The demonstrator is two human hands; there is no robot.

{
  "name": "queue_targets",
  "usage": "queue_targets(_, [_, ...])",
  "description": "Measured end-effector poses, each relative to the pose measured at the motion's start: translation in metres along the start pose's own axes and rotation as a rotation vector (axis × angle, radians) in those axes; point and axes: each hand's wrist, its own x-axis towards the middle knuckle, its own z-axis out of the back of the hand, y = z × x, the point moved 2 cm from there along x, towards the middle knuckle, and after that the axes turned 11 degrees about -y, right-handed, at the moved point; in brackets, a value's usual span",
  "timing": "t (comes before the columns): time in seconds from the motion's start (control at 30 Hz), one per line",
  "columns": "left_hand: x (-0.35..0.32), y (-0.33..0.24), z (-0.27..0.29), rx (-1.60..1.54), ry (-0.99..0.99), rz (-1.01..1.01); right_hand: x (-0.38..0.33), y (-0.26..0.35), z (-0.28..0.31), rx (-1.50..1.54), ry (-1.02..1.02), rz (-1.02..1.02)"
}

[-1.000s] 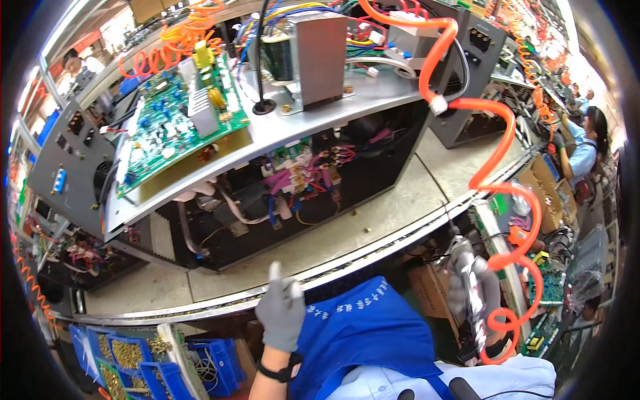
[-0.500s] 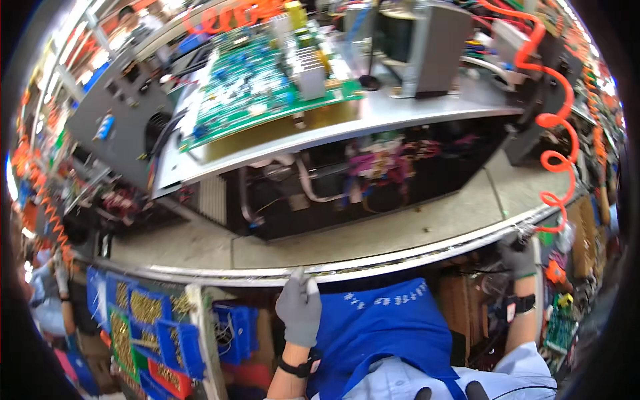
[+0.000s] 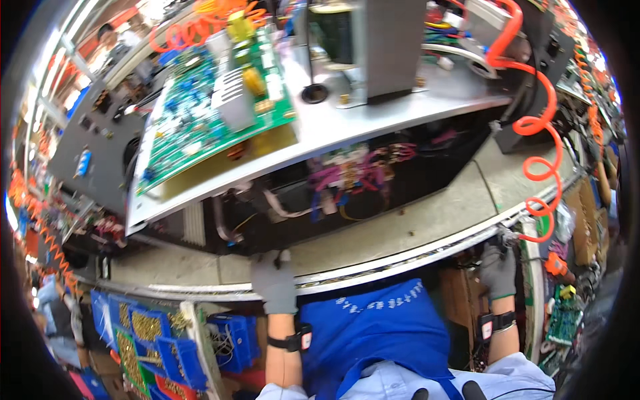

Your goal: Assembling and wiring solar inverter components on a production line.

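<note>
My left hand (image 3: 273, 283), in a grey glove, reaches over the pale rail at the bench front. Its fingertips are at the lower front edge of the dark chassis (image 3: 280, 233); blur hides how they lie and whether they hold anything. My right hand (image 3: 499, 272), gloved too, is closed beside the right end of the rail. A metal fitting (image 3: 509, 235) on the orange coiled hose (image 3: 541, 127) meets its fingers; what they grip is unclear. On the chassis's metal plate (image 3: 333, 130) sits a green circuit board (image 3: 200, 150) with a finned heat sink (image 3: 233, 100).
Blue bins (image 3: 177, 357) of small brass-coloured parts stand at lower left. A grey upright block (image 3: 395, 50) rises from the plate. Bundled wires (image 3: 353, 173) show inside the chassis. Cardboard (image 3: 587, 223) and another green board (image 3: 563, 323) lie at right. Another person's arm (image 3: 73, 317) shows far left.
My left hand has moved forward over the rail to the chassis edge. My right hand and the hose fitting sit further left in view. The view itself has shifted, with the chassis now further left.
</note>
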Motion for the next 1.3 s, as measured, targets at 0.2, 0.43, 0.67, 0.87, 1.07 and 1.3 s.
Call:
queue_targets(0.2, [0.007,-0.006,0.005,-0.044,0.068,0.035,-0.068,-0.115,-0.036,-1.365,0.249,0.689])
queue_targets(0.43, [-0.009,-0.023,0.035,-0.552,0.204,0.411,-0.029,-0.198,-0.116,-2.304,0.376,1.36])
queue_targets(0.67, [-0.039,-0.026,0.04,-0.862,0.358,0.614,0.008,-0.195,-0.128,-2.262,0.319,1.392])
queue_targets(0.87, [-0.056,-0.027,0.031,-0.896,0.442,0.635,0.064,-0.182,-0.098,-1.972,0.479,1.954])
queue_targets(1.07, [-0.064,-0.05,0.035,-0.695,0.3,0.299,0.063,-0.186,-0.124,-1.859,0.474,0.822])
queue_targets(1.3, [-0.096,-0.089,0.038,-0.717,0.273,-0.05,0.005,-0.25,-0.006,-1.173,0.435,-0.431])
